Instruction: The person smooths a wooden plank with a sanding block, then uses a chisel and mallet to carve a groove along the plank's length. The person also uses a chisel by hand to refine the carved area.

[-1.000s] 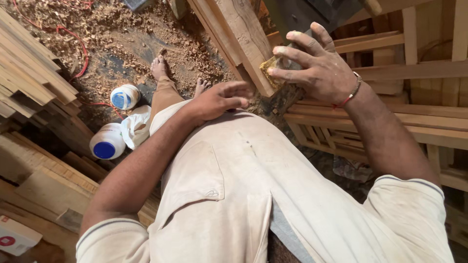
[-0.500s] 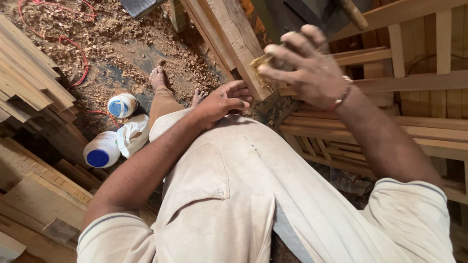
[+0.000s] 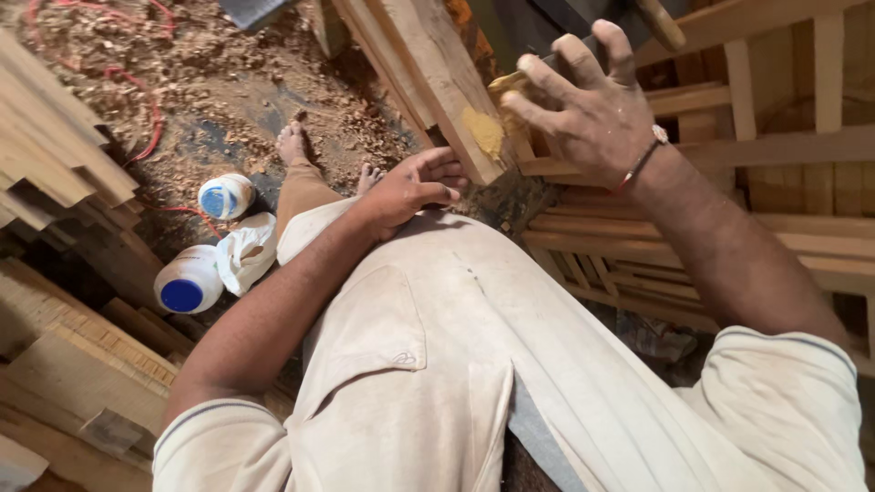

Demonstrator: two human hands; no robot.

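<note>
Here the right hand [image 3: 592, 109], fingers spread, presses a small flat tool [image 3: 507, 82] to a yellow filler patch [image 3: 481, 132] on the rough wooden plank [image 3: 428, 64]. The left hand [image 3: 415, 187] curls loosely around the plank's lower end. Smooth white plastic bottles [image 3: 191, 281] lie on the sawdust-strewn floor [image 3: 182, 100], well apart.

A pale wooden plank [image 3: 437, 73] slants from the top centre of the frame down toward the middle, its squared lower end in the upper middle. A patch of yellow filler paste [image 3: 480, 132] is smeared on its face near that end. A small yellow-coated tool [image 3: 507, 84] lies against the plank's right edge.
</note>
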